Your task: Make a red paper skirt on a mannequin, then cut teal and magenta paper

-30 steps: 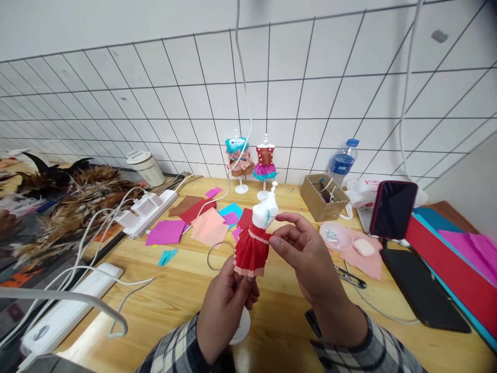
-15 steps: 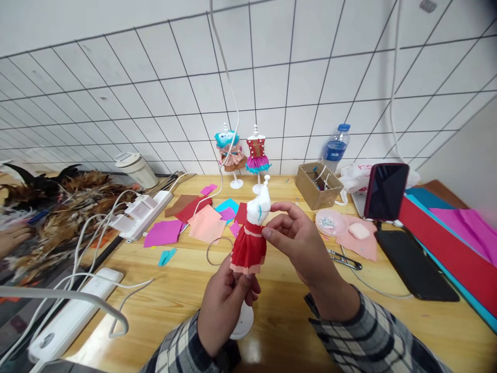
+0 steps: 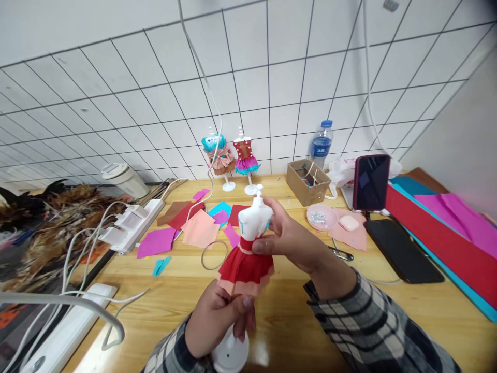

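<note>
A small white dress form (image 3: 254,220) on a round white base is held upright, slightly tilted, in front of me. It wears a red pleated skirt (image 3: 236,267) with a peach hem and a red waistband with a thin peach strip. Thin turquoise pieces show on the sides of its torso. My left hand (image 3: 223,316) grips the stand under the skirt; the stem is mostly hidden by the fingers. Around the torso and waist closes my right hand (image 3: 293,238), its thumb pressed on the waistband.
Two dressed mini forms (image 3: 246,160) stand by the tiled wall. Cloth pieces (image 3: 200,228) and a metal ring (image 3: 214,255) lie mid-table. At right are a cardboard box (image 3: 308,189), pink dish (image 3: 322,217), snips (image 3: 341,253), phones (image 3: 404,251) and fabric sheets. Cables (image 3: 116,311) and feathers lie left.
The dress form has turned, so its torso faces differently, and has come closer and lower. My right hand now wraps further round the torso. The camera view has shifted right.
</note>
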Demonstrator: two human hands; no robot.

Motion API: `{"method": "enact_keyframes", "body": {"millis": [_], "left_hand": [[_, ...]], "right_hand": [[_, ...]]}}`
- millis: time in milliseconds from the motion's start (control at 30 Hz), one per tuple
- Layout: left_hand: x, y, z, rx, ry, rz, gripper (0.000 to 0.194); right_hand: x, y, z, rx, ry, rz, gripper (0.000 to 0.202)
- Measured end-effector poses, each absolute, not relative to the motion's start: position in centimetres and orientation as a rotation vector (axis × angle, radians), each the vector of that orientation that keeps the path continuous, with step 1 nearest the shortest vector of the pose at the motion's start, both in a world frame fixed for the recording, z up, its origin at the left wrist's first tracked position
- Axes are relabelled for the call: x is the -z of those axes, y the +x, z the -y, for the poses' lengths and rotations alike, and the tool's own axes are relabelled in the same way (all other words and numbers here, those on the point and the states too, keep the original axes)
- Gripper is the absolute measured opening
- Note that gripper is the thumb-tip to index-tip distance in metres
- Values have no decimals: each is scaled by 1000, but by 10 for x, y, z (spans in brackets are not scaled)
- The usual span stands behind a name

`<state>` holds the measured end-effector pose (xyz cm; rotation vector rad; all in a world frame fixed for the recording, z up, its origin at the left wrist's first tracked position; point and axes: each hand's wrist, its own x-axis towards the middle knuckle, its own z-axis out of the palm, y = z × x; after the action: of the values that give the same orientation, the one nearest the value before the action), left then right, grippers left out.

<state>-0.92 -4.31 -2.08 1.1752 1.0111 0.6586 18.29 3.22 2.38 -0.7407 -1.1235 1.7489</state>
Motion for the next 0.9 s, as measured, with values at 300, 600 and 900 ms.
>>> {"method": "enact_keyframes", "body": {"millis": [300, 600, 900], "left_hand": [[44, -15, 39, -746, 767, -599, 23], [52, -15, 44, -749, 759, -621, 28], [21, -15, 32, -852, 1300, -1272, 51]], "right_hand": [[-22, 183, -35, -1838, -633, 1038, 77], [-23, 182, -37, -1803, -644, 1090, 69], [-18, 188, -38, -1642, -894, 1334, 107]]}}
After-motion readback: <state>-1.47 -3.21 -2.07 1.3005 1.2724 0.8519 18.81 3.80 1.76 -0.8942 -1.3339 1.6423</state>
